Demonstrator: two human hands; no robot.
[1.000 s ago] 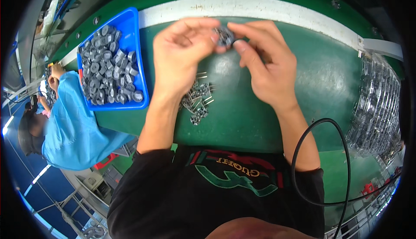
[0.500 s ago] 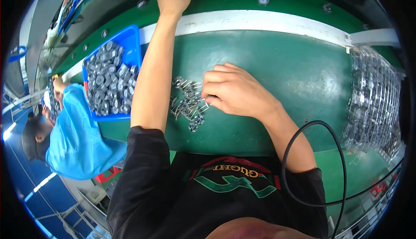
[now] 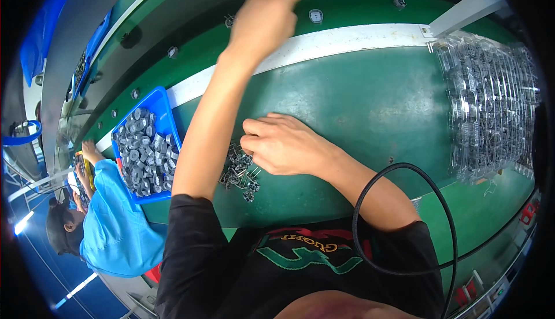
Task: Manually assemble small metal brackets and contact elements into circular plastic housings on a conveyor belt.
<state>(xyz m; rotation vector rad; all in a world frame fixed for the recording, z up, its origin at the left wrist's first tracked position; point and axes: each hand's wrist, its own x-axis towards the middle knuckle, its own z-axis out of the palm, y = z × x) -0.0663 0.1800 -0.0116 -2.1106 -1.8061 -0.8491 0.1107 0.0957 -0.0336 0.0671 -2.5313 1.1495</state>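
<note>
My left hand [image 3: 267, 21] is stretched out over the green conveyor belt [image 3: 358, 10] beyond the white rail. Motion smears its fingers, which point to the right, and I cannot make out whether they hold anything. My right hand [image 3: 283, 144] is low over the green worktop, with curled fingers and thumb drawn together at the right side of a pile of small metal parts with thin pins [image 3: 238, 171]. Whatever is between those fingertips is hidden. My left forearm covers part of the pile's left side.
Left of my arm, a blue bin [image 3: 166, 114] holds many grey round parts [image 3: 144, 157]. Stacked clear plastic trays [image 3: 483, 111] stand at the right. Small parts sit spaced along the belt. A black cable [image 3: 404, 166] loops over my right arm. A co-worker in blue [image 3: 118, 221] works at far left.
The view has shifted and tilted. My left hand, earlier at a small part on the belt, has swung to the right and is blurred. My right hand remains by the pile, its fingers nearer it.
</note>
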